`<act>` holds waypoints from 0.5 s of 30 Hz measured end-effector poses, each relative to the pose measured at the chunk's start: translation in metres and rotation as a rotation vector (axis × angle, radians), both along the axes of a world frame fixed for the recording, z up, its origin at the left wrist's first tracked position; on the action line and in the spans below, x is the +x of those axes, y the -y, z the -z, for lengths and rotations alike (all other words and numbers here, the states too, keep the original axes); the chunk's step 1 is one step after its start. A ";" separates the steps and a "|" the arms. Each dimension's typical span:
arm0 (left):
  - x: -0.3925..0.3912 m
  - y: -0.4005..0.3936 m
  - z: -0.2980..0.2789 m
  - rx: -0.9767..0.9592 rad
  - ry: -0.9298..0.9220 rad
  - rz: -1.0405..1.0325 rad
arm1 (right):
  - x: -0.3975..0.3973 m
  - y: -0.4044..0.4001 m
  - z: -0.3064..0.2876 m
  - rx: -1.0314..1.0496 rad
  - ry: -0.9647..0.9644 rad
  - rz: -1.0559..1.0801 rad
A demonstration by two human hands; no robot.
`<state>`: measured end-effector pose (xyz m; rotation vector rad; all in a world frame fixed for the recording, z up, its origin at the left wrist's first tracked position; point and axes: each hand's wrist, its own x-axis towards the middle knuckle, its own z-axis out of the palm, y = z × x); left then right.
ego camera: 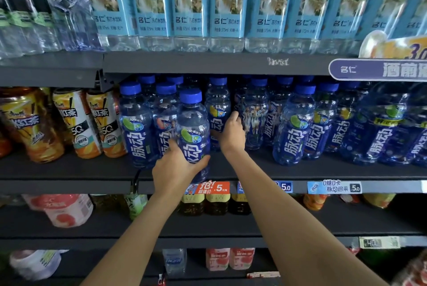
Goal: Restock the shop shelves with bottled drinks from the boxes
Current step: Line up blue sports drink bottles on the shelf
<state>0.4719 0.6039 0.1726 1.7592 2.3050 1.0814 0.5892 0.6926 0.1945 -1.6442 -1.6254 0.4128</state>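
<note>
a: where's the blue-capped bottle (pixel 193 133)?
b: upright at the front edge of the middle shelf (pixel 69 170), left hand (pixel 176 167) wrapped around its lower half.
a: and the right hand (pixel 232 134)?
b: just right of that bottle, fingers curled on a second bottle (pixel 218 110) standing farther back on the same shelf.

held bottle (pixel 193 133): clear blue, royal-blue cap, dark blue label with white characters and a green lime picture
blue drink row (pixel 298 123), centre: same blue caps and labels
soda water bottles (pixel 228 6), top: clear, light blue labels with a green-and-tan landscape picture
iced tea bottles (pixel 78 121), left: orange-yellow, white and black labels
shelves (pixel 208 63): dark grey
price tag (pixel 213 187), lower centre: orange-red, white figures
</note>
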 end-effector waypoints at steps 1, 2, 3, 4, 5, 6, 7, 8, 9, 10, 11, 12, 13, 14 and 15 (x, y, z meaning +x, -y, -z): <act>0.001 0.000 -0.001 -0.002 0.005 0.005 | 0.005 -0.001 0.000 -0.008 -0.008 -0.020; 0.004 0.001 -0.002 -0.003 0.010 0.006 | 0.010 0.000 -0.001 -0.007 -0.018 -0.034; 0.007 0.001 -0.003 0.000 0.011 0.002 | 0.016 0.003 -0.002 0.008 -0.033 -0.039; 0.011 0.001 -0.004 0.003 0.008 -0.004 | 0.022 0.005 -0.002 0.031 -0.063 -0.038; 0.015 0.000 -0.005 0.002 -0.001 -0.011 | 0.028 0.009 -0.001 0.051 -0.126 -0.038; 0.020 -0.002 -0.006 -0.007 -0.015 -0.017 | 0.034 0.013 -0.002 0.044 -0.230 -0.049; 0.026 -0.005 -0.007 -0.023 -0.032 -0.022 | 0.039 0.017 -0.002 0.018 -0.368 -0.088; 0.032 -0.009 -0.007 -0.038 -0.041 -0.022 | 0.043 0.021 -0.002 -0.018 -0.505 -0.152; 0.039 -0.012 -0.007 -0.045 -0.036 -0.019 | 0.046 0.025 -0.003 -0.051 -0.593 -0.221; 0.045 -0.015 -0.007 -0.050 -0.023 -0.015 | 0.047 0.029 -0.005 -0.066 -0.622 -0.289; 0.052 -0.018 -0.006 -0.053 -0.009 -0.012 | 0.048 0.032 -0.008 -0.065 -0.596 -0.338; 0.058 -0.020 -0.005 -0.058 0.004 -0.011 | 0.047 0.034 -0.011 -0.049 -0.523 -0.364; 0.064 -0.022 -0.004 -0.059 0.023 -0.010 | 0.046 0.037 -0.014 -0.013 -0.414 -0.370; 0.069 -0.025 -0.003 -0.059 0.050 -0.009 | 0.046 0.037 -0.015 0.032 -0.288 -0.362; 0.072 -0.027 -0.003 -0.063 0.074 -0.006 | 0.046 0.035 -0.015 0.071 -0.187 -0.349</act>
